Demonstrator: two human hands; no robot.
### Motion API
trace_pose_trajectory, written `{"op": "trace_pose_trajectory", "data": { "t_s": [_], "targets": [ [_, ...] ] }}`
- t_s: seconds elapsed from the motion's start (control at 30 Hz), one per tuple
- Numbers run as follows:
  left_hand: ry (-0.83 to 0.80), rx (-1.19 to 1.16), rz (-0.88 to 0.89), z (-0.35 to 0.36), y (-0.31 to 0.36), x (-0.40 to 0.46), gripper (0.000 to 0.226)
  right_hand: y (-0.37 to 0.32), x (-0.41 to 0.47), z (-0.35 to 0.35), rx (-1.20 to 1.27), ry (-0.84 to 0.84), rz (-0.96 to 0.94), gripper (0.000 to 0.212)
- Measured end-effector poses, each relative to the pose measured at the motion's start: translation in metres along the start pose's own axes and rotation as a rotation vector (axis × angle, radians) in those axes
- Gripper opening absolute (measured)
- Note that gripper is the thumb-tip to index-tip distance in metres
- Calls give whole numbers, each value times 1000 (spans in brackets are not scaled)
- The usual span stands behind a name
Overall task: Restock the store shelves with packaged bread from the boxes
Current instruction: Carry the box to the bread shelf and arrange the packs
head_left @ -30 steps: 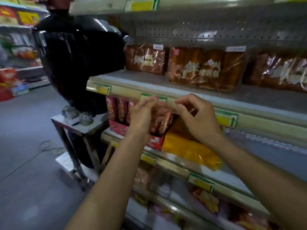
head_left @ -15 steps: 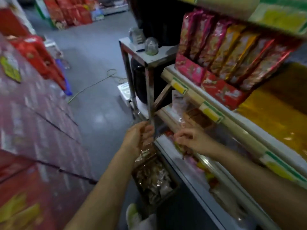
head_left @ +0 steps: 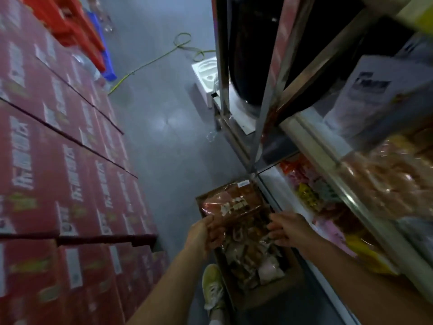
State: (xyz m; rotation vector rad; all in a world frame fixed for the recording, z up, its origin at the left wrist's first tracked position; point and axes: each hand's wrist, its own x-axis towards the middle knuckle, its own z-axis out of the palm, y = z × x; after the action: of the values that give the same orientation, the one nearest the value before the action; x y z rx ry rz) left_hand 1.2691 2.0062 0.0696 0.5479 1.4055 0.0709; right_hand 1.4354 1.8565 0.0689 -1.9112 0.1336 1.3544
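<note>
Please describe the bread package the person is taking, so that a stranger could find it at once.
On the floor beside the shelves stands an open cardboard box. The bread package is the topmost one there, gripped by the left hand and right hand; only it shows large white lettering.

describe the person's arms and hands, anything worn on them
Both forearms are bare, with no sleeve in view. The left hand and right hand show no gloves, and no rings, watch or wristband can be seen, though the picture is somewhat blurred.
</note>
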Motion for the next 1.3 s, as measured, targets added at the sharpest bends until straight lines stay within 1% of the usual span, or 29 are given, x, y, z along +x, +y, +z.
{"op": "trace_pose_trajectory", "data": {
  "t_s": [0.1,0.13,0.2,0.27,0.3,0.33,0.4,0.47,0.6,0.73,0.8,0.87,0.93,1.0,1.1,1.13,1.17,1.2,1.23,1.3],
  "targets": [
    [41,49,-36,2,-6,64,18,17,64,17,20,41,46,9],
    [64,78,-38,3,-8,82,15,23,84,21,8,59,47,13],
    [111,138,-15,3,-11,120,11,32,124,25,-61,113,13,30],
    [125,170,2,0,-16,157,25,39,159,27,-191,189,-30,45],
    [127,163,-1,-2,-19,173,26,41,175,27,-242,221,-38,53],
    [145,173,0,-4,-22,189,24,43,189,28,-270,245,-49,58],
    [190,194,14,-7,-26,208,13,41,211,30,-334,263,-75,61],
    [184,193,19,-8,-29,224,13,37,231,33,-384,243,-80,62],
    [153,159,-35,-12,-34,248,28,33,265,39,-422,194,-34,66],
    [138,143,-89,-12,-39,264,36,30,279,45,-470,200,-45,62],
    [111,106,-100,-9,-39,266,41,30,282,45,-575,238,-62,75],
    [93,105,-115,-6,-39,269,50,35,285,45,-627,253,-59,88],
    [94,143,-144,-5,-39,267,63,39,284,48,-679,264,-54,88],
    [87,220,-133,-9,-42,269,71,41,284,49,-724,272,-21,87],
    [75,254,-82,-11,-45,266,68,45,283,44,-645,241,69,102],
    [78,238,-67,-9,-45,261,72,47,283,42,-580,221,94,108],
    [80,219,-57,-8,-47,259,86,47,281,39,-522,194,108,110],
    [96,194,-53,-6,-50,259,103,51,279,37,-466,171,114,107],
    [114,178,-41,-4,-52,257,110,53,275,35,-417,158,115,101],
    [118,170,14,-3,-55,252,104,62,270,30,-316,153,68,83]
  ]
}}
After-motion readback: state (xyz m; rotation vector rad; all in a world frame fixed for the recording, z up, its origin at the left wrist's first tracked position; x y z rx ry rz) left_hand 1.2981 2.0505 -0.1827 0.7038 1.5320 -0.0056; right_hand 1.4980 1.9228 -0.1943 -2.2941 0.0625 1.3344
